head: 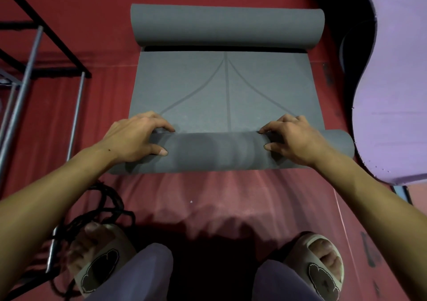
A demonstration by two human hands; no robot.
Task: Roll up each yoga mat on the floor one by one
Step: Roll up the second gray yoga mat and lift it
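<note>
You were crouched over a grey yoga mat (pixel 225 88) that lay on the red floor covering (pixel 208 199) straight ahead of you, and both of your hands were on its near end. That near end was already turned into a low roll (pixel 217 154) running left to right across the view, with its right tip sticking out past your wrist toward the purple mat (pixel 392 92). Your left hand (pixel 136 139) sat on the left part of the roll, fingers curled over the top so the tips reached the seam where the roll met the flat sheet, thumb pressed against the near face. Your right hand (pixel 293 139) mirrored it on the right part, fingers hooked over the top and thumb tucked on the near side, so each hand gripped the roll between fingers and thumb rather than lying flat on it. Beyond your hands the flat stretch of the mat showed a centre line with two curved lines fanning away from it, and the far end was curled up into a second, thicker roll (pixel 227 27). The purple mat lay at your right, its curved edge just beside the grey one. A black and grey metal frame (pixel 34 53) stood at your left. Your feet in pale slippers (pixel 323 270) were planted at the bottom of the view, and a tangle of dark cord (pixel 106 210) lay by the left one.
</note>
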